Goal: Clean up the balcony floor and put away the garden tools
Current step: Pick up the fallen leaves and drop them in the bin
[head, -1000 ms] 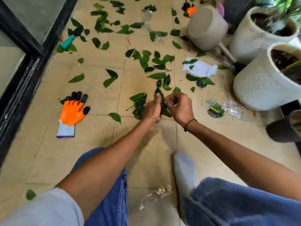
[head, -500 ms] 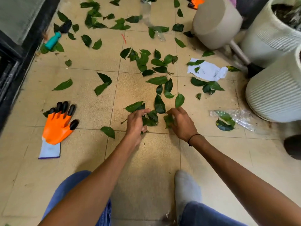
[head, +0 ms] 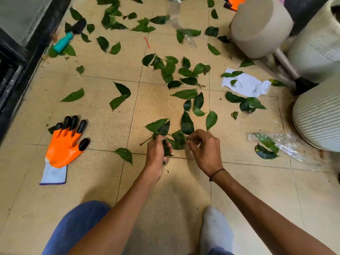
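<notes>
Green leaves (head: 185,93) lie scattered over the beige tiled balcony floor (head: 103,118). My left hand (head: 156,153) grips a small bunch of leaves (head: 166,148) just above the tiles. Beside it, my right hand (head: 204,148) pinches a leaf at the edge of the same cluster (head: 177,140). An orange garden glove with black fingertips (head: 63,144) lies flat to the left. At the far left, a trowel with a teal handle (head: 64,40) rests among leaves by the door frame.
A tipped beige pot (head: 261,28) and two white ribbed planters (head: 316,118) crowd the right side. A white paper scrap (head: 246,83) and a clear plastic wrapper (head: 279,144) lie near them. A black door frame (head: 20,57) borders the left. My socked foot (head: 215,229) is at the bottom.
Both hands closed in on the leaf cluster and lifted off the tiles, the left now gripping gathered leaves. The view has tilted slightly toward the floor.
</notes>
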